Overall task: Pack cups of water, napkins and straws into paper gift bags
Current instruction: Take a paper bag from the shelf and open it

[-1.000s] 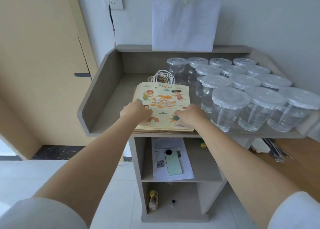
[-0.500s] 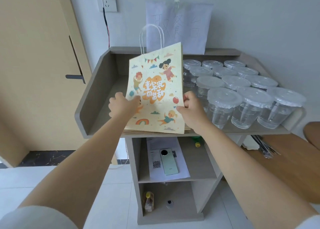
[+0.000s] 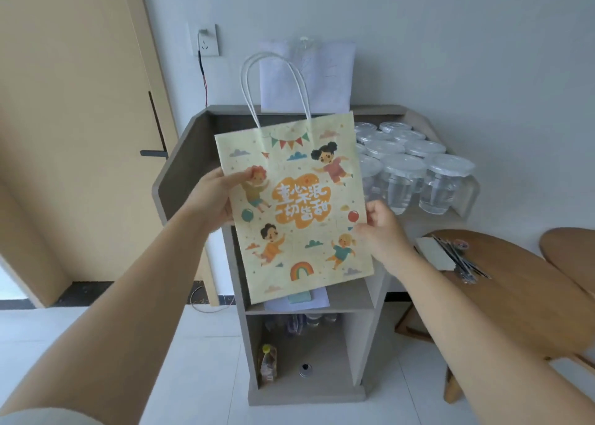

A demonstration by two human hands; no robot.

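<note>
Paper gift bag (image 3: 289, 218) is flat and unopened, held upright in the air in front of the grey desk (image 3: 180, 173), handles (image 3: 248, 83) up. Left hand (image 3: 214, 201) pinches its left edge, thumb on the print. Right hand (image 3: 381, 231) pinches the right edge, lower down. This 2-sided hold likely serves to spread the walls open. Lidded cups of water (image 3: 402, 183) stand in rows on the desk top behind. Straws (image 3: 463, 262) lie on the wooden desk (image 3: 515, 289), well right. Napkins: cannot tell.

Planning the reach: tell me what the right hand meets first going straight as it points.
The right hand pinches the paper gift bag, so that comes first; behind it, likely the grey stand.
</note>
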